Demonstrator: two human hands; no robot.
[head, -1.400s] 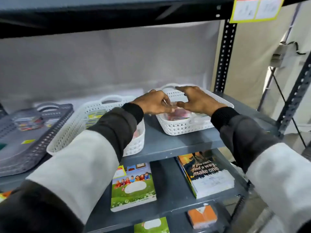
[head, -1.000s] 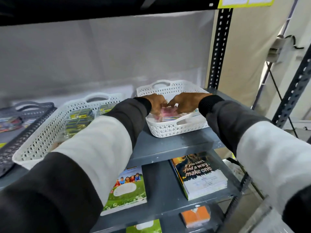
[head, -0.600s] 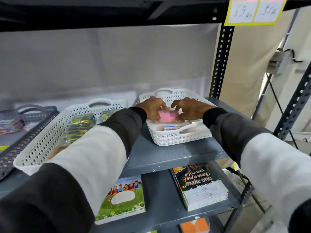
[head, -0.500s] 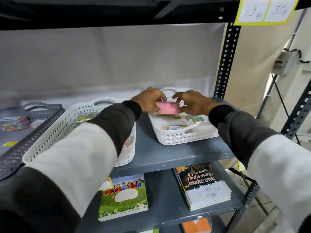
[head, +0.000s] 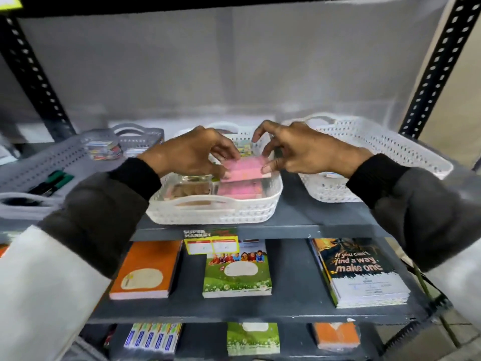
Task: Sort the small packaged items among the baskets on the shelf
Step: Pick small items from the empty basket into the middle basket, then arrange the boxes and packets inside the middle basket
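Both hands hold one pink packet [head: 244,168] just above the middle white basket [head: 216,212]. My left hand [head: 192,152] pinches its left edge and my right hand [head: 299,149] pinches its right edge. Below the packet, inside that basket, lie more pink packets [head: 239,190], brown ones [head: 191,188] and yellow-green ones at the far end. The right white basket [head: 377,152] sits beside it with a few small items hidden behind my right wrist. A grey basket [head: 52,157] at the left holds small clear-wrapped packs [head: 102,149].
The baskets stand on a dark grey metal shelf [head: 299,225] with perforated black uprights at both sides. A lower shelf holds an orange notebook [head: 148,269], a green notebook [head: 236,272] and a dark stack of notebooks [head: 359,272]. A price tag [head: 210,241] hangs from the shelf edge.
Both hands lifted the pink packet out of the right white basket and carried it left over the middle white basket. My view swung left as well.
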